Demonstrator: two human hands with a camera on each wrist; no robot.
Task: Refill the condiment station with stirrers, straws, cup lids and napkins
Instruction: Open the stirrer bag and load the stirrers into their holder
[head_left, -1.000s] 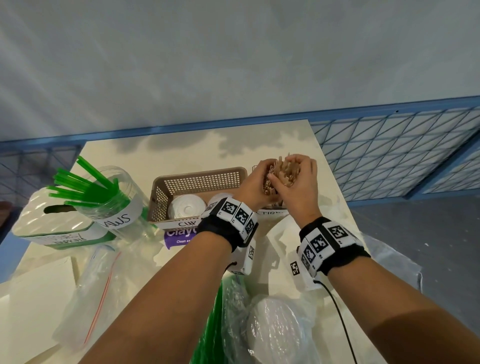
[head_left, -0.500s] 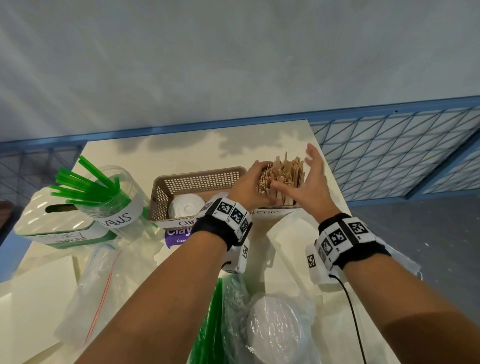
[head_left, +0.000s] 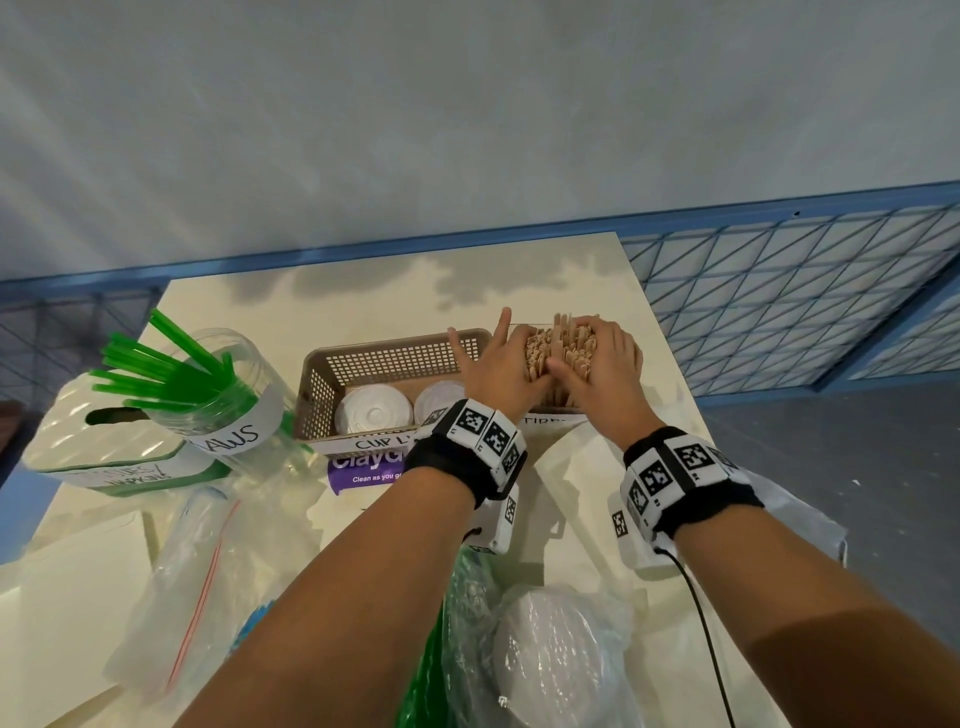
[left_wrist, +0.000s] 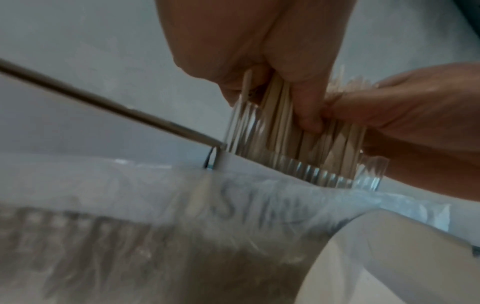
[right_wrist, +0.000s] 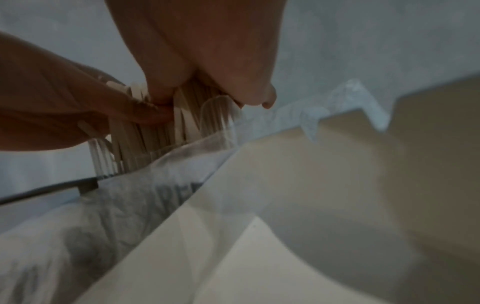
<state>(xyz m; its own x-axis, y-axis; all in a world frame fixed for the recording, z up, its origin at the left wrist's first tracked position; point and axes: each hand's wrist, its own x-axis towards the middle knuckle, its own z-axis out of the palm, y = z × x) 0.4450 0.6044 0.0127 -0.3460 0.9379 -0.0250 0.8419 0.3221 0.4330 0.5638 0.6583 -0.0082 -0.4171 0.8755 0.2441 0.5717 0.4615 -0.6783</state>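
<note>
A moment ago my right hand (head_left: 597, 371) was lifted off, fingers wide. Now it presses flat on the stirrers (head_left: 558, 351); my left hand (head_left: 501, 371), fingers spread, steadies them in their clear holder (left_wrist: 324, 174). Stirrers look nearly done.

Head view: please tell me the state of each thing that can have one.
Wooden stirrers: upright in clear holder.
Left hand: fingers spread, against stirrers.
Right hand: pressing on stirrer tops.
Straw jar: open, holds green straws.
Basket: holds white cup lids.
</note>
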